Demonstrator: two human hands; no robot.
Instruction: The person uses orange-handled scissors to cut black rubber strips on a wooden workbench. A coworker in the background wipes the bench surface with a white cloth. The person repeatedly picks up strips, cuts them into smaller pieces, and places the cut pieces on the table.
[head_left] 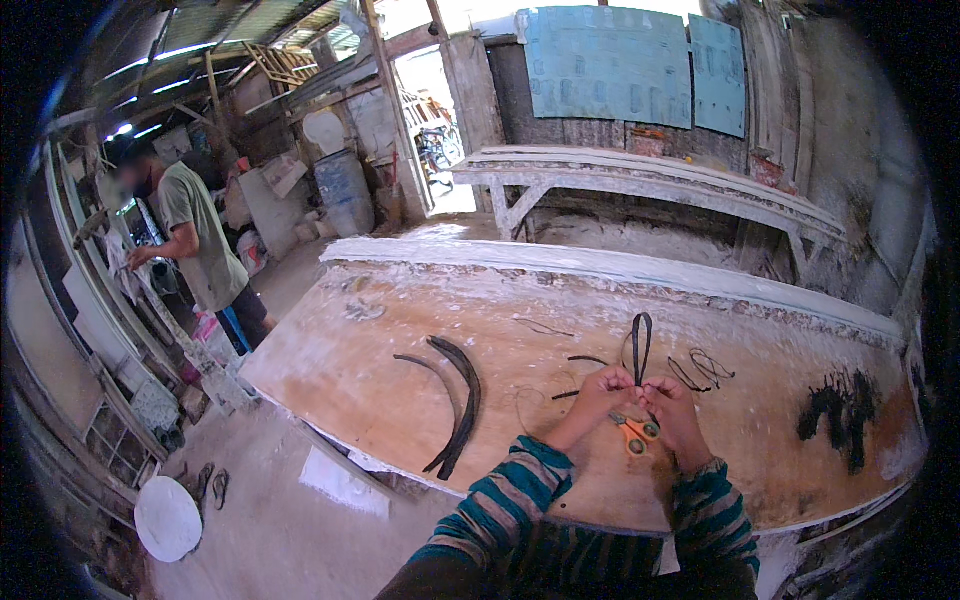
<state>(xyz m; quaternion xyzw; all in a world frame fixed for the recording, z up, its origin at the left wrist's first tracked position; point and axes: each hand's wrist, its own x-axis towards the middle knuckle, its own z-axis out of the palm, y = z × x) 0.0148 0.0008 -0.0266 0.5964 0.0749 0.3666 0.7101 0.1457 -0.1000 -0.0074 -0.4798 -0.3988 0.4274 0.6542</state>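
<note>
Both hands meet over the brown tabletop (540, 345), fingers pinched together. Between them they hold a narrow black strip (644, 335), which rises in a tall loop. My left hand (604, 392) grips it at the base of the loop, and my right hand (670, 404) closes on it from the other side. Orange-handled scissors (636, 436) lie just below the hands, their blades partly hidden. Thin dark cord (706, 370) lies in loose loops beyond my right hand. Short black pieces (584, 359) rest by my left hand, and longer curved black strips (462, 400) lie farther left.
A raised whitish ledge (600, 270) runs along the table's far side. Black stains (840, 415) mark its right end. Behind stands a long bench (660, 180). Off to the left, another person (200, 225) stands by a frame. A white round stool (168, 518) sits on the floor.
</note>
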